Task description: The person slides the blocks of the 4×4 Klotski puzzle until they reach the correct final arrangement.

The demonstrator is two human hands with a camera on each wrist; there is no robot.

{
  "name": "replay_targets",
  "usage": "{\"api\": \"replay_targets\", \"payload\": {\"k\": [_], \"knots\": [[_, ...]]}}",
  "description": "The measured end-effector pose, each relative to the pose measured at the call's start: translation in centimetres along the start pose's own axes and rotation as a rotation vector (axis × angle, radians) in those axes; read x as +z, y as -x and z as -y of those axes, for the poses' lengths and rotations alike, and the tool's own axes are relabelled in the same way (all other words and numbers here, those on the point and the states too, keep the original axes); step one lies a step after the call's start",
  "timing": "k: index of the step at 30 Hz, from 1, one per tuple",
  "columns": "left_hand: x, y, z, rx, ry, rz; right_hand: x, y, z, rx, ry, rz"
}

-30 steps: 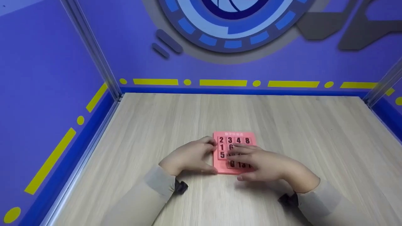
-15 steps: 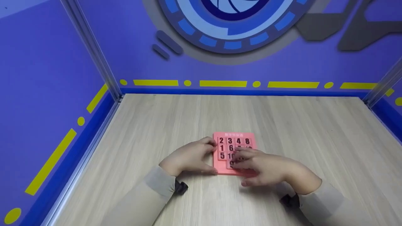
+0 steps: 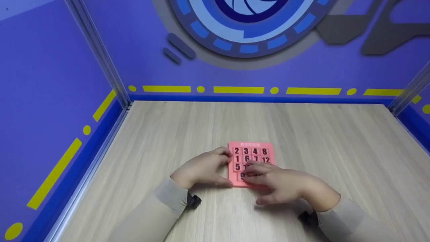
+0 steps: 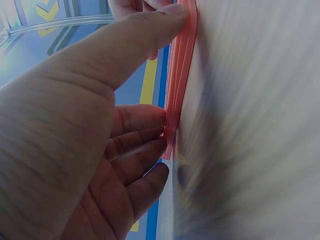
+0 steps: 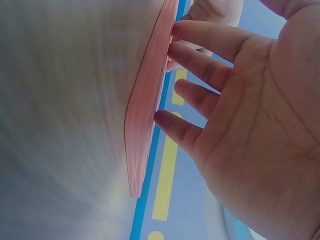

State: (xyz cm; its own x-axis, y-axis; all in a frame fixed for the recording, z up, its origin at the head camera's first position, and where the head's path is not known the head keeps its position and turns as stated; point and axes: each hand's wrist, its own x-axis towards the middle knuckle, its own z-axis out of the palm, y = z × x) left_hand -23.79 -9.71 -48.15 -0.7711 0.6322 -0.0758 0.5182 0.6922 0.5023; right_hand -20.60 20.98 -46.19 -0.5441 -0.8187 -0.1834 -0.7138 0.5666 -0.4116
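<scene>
A pink sliding number puzzle lies flat on the table, with black numbers on its square tiles. The top row reads 2, 3, 4, 8. Below come 1, 6, 7, 12, and the 5 tile starts the third row. The 9 tile sits in the bottom row towards the left. My left hand rests along the puzzle's left side, thumb at the near corner and fingers against the edge. My right hand lies over the lower right part, fingertips on the lower tiles, hiding several of them.
The wood-grain table surrounds the puzzle. Behind it stands a blue-purple printed wall with yellow marks, and a similar panel rises at the left. Metal posts mark the corners.
The 9 tile has slid left along the bottom row. My right hand's fingers moved left with it, and the 12 tile is now uncovered. My left hand has stayed still.
</scene>
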Motion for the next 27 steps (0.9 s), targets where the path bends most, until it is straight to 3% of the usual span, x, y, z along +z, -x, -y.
{"api": "replay_targets", "payload": {"k": [14, 20, 27], "knots": [[-0.1, -0.1, 0.0, 0.007, -0.015, 0.003, 0.5, -0.3, 0.5, -0.028, -0.015, 0.019], [0.1, -0.2, -0.1, 0.004, -0.002, 0.002, 0.0, 1.3, 0.1, 0.018, -0.042, -0.045], [0.2, 0.0, 0.1, -0.007, 0.003, -0.004, 0.0, 3.7, -1.2, 0.045, 0.025, -0.130]]}}
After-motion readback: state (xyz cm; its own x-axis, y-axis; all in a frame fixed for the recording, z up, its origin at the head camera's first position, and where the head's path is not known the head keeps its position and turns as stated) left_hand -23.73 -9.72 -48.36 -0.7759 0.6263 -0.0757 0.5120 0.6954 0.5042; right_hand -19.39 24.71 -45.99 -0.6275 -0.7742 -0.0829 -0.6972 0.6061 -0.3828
